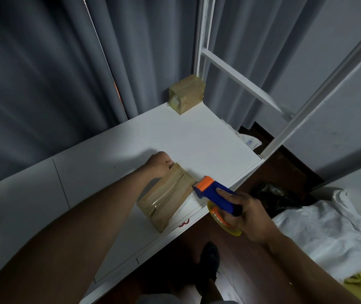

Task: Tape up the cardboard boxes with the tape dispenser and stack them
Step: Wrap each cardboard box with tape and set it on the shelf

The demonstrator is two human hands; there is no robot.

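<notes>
Small cardboard box [167,197] lying near the front edge of the white table [114,150], top seam running lengthwise, glossy with tape already across it. Left hand [160,163] clenched on the far end of the box, pinning it down. Tape dispenser [215,199], blue handle with orange head, gripped firmly in the right hand [249,216], index finger stretched along the top of the handle; orange head right at the near right corner of the box, whether actually touching impossible to tell. Yellowish tape roll [223,224] hanging under the handle, off the table edge.

Probably light and likely empty, so apt to skid or tip under the pull of the tape; hence a steadying hand needed at the end opposite the dispenser. Cardboard stiff along edges and corners, softer over the flap seam; best held by the end or the long sides, thumb clear of the seam. Taped surfaces slick, so a grip on bare cardboard safer when lifting for stacking.

Second box [186,95], squarer and wrapped in tape, standing at the far corner of the table against a white metal frame [203,40]. Grey curtains [43,73] behind. Below the table edge, dark floor, white cloth [319,233] and a shoe [210,257].
</notes>
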